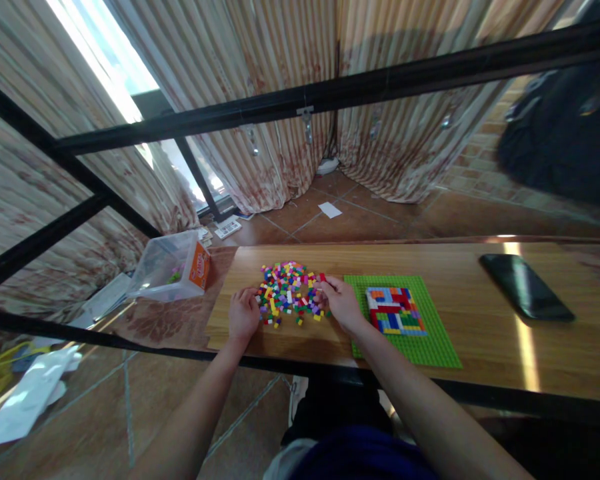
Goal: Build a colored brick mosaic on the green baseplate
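Note:
A loose pile of small multicoloured toy bricks [289, 291] lies on the wooden table [460, 273]. My left hand [244, 312] rests at the pile's left edge with its fingers curled; whatever may be inside them is hidden. At the pile's right side, my right hand [343, 303] pinches a small red brick [323, 277] at its fingertips. Just right of that hand lies a green studded baseplate [433, 337], partly covered by my right forearm. On it sits a roughly square block of joined bricks [395, 311] in red, blue, orange, yellow and other colours.
A clear plastic bin [163, 267] with an orange label stands left of the table, a few bricks inside. A dark phone [527, 287] lies on the table's right part. A black metal bar [280, 110] crosses in front of the curtains [260, 60]. White paper [330, 210] lies on the floor.

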### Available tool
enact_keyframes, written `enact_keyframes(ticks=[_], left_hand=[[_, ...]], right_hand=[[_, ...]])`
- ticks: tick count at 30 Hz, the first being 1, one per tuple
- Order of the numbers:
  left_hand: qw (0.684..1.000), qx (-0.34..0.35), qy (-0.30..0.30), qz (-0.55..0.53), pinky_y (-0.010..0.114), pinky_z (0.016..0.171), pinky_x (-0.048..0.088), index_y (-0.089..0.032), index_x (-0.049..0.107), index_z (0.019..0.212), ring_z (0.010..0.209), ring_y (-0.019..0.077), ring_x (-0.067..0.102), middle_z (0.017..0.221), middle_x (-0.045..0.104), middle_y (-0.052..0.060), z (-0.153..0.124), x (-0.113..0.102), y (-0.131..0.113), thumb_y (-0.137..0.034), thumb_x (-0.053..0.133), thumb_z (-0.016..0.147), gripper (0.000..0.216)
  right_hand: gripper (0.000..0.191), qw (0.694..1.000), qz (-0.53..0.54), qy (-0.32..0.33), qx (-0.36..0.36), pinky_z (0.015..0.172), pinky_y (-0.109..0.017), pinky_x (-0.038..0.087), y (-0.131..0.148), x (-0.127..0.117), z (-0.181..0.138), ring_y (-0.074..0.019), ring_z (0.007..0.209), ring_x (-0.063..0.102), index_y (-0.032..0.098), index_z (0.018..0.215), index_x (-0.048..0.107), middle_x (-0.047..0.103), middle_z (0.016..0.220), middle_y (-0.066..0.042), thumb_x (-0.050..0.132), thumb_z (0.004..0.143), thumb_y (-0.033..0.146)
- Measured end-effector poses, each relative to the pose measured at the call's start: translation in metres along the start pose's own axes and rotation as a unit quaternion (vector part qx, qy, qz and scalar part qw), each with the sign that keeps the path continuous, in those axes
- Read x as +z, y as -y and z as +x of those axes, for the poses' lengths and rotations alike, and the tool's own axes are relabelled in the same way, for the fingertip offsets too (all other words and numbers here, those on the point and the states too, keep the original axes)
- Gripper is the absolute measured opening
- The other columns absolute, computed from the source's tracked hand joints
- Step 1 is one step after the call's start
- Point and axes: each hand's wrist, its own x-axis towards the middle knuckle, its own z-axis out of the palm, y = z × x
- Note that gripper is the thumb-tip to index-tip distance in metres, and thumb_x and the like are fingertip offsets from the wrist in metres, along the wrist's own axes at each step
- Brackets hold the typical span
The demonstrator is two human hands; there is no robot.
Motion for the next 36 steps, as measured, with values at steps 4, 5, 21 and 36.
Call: enact_keyframes(ticks=[4, 5, 21, 36], left_hand=[[1.000, 0.002, 0.000, 0.001, 0.040, 0.089, 0.049, -0.018, 0.065, 0.085, 0.094, 0.0251, 0.062, 0.092, 0.070, 0.010, 0.000, 0.000, 0.001, -0.015, 0.039, 0.086, 0.026], [1.000, 0.003, -0.001, 0.002, 0.040, 0.089, 0.049, -0.018, 0.065, 0.085, 0.093, 0.0251, 0.062, 0.092, 0.070, 0.010, 0.000, 0.000, 0.001, -0.016, 0.039, 0.086, 0.026], [1.000, 0.011, 0.004, 0.021, 0.042, 0.088, 0.050, -0.017, 0.066, 0.086, 0.092, 0.0273, 0.062, 0.093, 0.071, 0.012, 0.004, -0.001, 0.004, -0.021, 0.040, 0.085, 0.026], [0.999, 0.027, 0.006, 0.032, 0.042, 0.087, 0.050, -0.017, 0.065, 0.086, 0.092, 0.0271, 0.063, 0.092, 0.070, 0.012, 0.006, -0.002, 0.007, -0.022, 0.040, 0.085, 0.025]], right_hand=[[0.029, 0.998, 0.058, 0.007, 0.005, 0.047, -0.028, 0.051, 0.003, -0.007, -0.006, -0.0162, 0.055, 0.063, 0.021, 0.089, 0.066, 0.074, 0.082, -0.004, 0.063, 0.073, 0.045], [0.031, 0.997, 0.073, 0.009, 0.006, 0.048, -0.028, 0.052, 0.004, -0.010, -0.009, -0.0163, 0.056, 0.064, 0.021, 0.089, 0.066, 0.074, 0.083, -0.004, 0.065, 0.072, 0.047], [0.039, 0.969, -0.063, -0.239, -0.032, 0.053, -0.025, 0.048, 0.035, -0.165, -0.071, -0.0158, 0.063, 0.065, 0.016, 0.084, 0.071, 0.074, 0.076, -0.007, 0.080, 0.061, 0.046], [0.038, 0.905, -0.315, -0.283, -0.049, 0.060, -0.030, 0.048, 0.008, -0.185, -0.036, -0.0240, 0.071, 0.069, 0.018, 0.095, 0.079, 0.076, 0.078, -0.008, 0.057, 0.077, 0.042]])
